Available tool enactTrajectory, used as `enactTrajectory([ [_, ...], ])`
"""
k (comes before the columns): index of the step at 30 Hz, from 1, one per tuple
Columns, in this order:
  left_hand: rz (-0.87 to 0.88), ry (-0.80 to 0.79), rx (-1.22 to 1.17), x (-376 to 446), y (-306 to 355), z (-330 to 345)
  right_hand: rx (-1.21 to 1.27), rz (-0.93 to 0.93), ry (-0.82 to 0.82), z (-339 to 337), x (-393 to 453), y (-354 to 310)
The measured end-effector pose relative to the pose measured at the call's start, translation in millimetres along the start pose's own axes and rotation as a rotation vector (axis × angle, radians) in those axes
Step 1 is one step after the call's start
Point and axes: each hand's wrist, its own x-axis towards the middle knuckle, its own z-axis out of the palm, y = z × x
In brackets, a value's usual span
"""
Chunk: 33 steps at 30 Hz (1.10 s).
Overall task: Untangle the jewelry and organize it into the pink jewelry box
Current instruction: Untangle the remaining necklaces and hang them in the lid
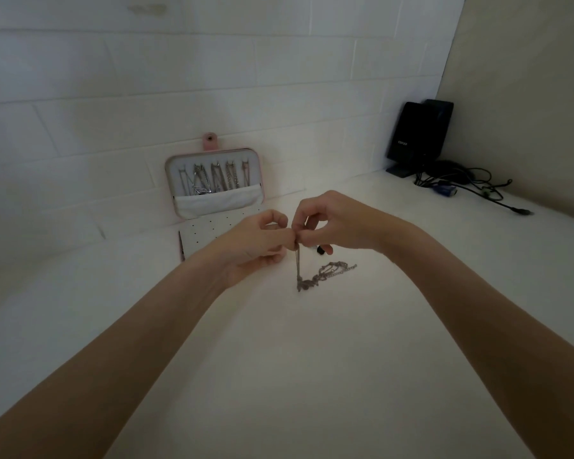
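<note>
Two bare hands, left hand point(259, 241) and right hand point(328, 223). One open pink jewelry box with white lining point(214, 183); about five silver chains point(212, 180) hang in its lid, exact number unclear. One tangled clump of silver chain jewelry point(315, 276). Two black upright speakers point(418, 134). One bundle of dark cables point(468, 187). One white tabletop point(279, 359).

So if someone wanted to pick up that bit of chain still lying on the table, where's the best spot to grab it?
Probably the loose straight end of the chain, which trails out to the right, clear of the knotted clump. Come from the right and above with a fingertip pinch: both the left hand and right hand already pinch the raised strand on the left.
</note>
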Motion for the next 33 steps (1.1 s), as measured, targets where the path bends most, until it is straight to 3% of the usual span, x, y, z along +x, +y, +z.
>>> enactTrajectory([
  [7, -0.07, 0.002, -0.155, 1, -2, -1, 0.392, 0.039, 0.086, 9, -6, 20],
  [11, -0.043, 0.042, -0.101, 0, 2, -2, 0.442, 0.029, 0.086, 8, -6, 21],
  [16, -0.038, 0.068, -0.016, 1, 6, -2, 0.377, 0.026, 0.078, 6, -1, 19],
  [26, 0.0, 0.072, 0.147, 0, 6, -2, -0.051, 0.034, -0.024, -1, 6, 2],
  [29, -0.004, 0.07, 0.04, 0, 4, -1, 0.014, 0.023, -0.01, -1, 6, 3],
  [33, -0.021, 0.065, -0.256, 2, 0, 3, 0.276, 0.02, 0.112, 11, 1, 14],
])
